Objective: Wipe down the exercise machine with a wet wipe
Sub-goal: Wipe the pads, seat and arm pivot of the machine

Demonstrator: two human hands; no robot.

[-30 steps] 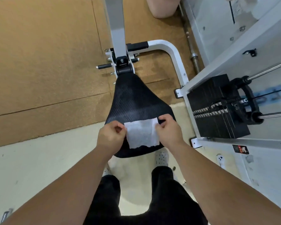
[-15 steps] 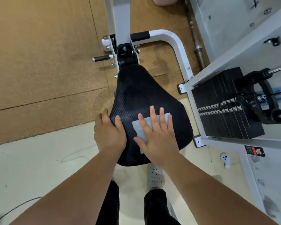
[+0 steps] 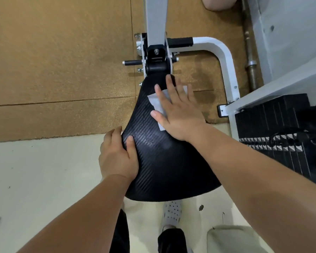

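Fingers spread flat, the right hand (image 3: 177, 114) presses the wet wipe (image 3: 156, 102) on the seat pad's (image 3: 162, 161) narrow far end, the left hand (image 3: 117, 156) gripping its left edge; uneven pressure could bunch the wipe or slide it off.

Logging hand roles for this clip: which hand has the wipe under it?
The right hand, pressed flat on the wet wipe; the left hand only grips the seat by its edge.

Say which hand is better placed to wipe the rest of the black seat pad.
Right. The right hand lies flat, fingers spread, on the wet wipe near the narrow end of the seat pad. The left hand grips the pad's left edge, thumb on top, with no wipe under it.
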